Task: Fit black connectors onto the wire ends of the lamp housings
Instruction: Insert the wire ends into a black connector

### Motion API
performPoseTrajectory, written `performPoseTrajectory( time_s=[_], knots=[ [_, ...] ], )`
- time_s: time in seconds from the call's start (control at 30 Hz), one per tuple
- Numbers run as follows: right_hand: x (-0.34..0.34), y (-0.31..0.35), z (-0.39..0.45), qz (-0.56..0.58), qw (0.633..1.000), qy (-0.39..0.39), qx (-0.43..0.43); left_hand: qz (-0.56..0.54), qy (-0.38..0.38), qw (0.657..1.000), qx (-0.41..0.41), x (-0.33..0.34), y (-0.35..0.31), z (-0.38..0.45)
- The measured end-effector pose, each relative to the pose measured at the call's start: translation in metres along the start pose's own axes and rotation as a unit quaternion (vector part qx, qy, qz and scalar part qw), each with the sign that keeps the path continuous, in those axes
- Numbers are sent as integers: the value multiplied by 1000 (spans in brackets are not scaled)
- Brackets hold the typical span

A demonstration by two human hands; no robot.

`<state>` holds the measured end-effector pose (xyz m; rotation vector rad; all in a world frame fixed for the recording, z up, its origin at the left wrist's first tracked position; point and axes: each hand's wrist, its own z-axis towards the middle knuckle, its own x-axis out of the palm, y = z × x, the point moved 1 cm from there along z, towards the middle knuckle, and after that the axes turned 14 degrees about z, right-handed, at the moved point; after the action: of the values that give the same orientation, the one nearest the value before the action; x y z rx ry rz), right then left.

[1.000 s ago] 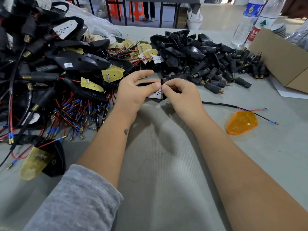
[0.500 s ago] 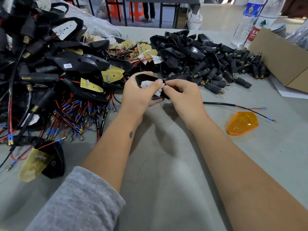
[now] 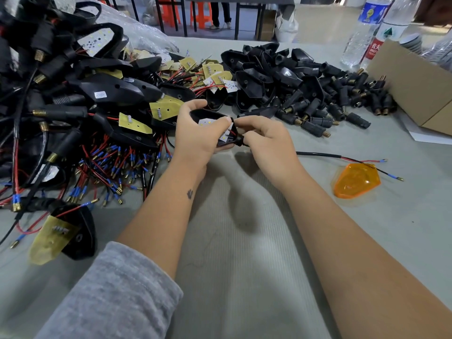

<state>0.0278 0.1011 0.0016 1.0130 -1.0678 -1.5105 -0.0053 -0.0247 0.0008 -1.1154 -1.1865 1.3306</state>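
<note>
Left hand [image 3: 195, 135] holding a black lamp housing [image 3: 215, 127] at frame centre, right hand [image 3: 266, 140] pinching its black connector [image 3: 241, 140], above the tabletop [image 3: 244, 241]

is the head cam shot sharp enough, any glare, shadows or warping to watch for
Head view: sharp at the centre, where the left hand grips the lamp housing and the right hand pinches its wire end; soft shadows fall on the grey table cover beneath both hands; wide-angle bending curves the cardboard box and water bottle at the edges; mild sheen on the orange lens, no harsh glare.
</note>
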Motion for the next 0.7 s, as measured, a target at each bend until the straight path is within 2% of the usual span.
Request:
performPoseTrajectory(
  time_s=[0.13,0.23,0.57,0.7],
  knots=[
    [-7,-4,0,-129,992,15,-1,-26,-84,996,-4,-3,-1,5],
    [-10,-5,2,-193,981,29,-19,-78,-105,991,-21,-10,-1,11],
    [-12,-1,0,-162,981,77,-69,-116,-112,987,-2,-17,-1,14],
    [-11,1,1,-148,982,74,-89,-190,-56,979,-36,-19,-6,14]
  ],
)
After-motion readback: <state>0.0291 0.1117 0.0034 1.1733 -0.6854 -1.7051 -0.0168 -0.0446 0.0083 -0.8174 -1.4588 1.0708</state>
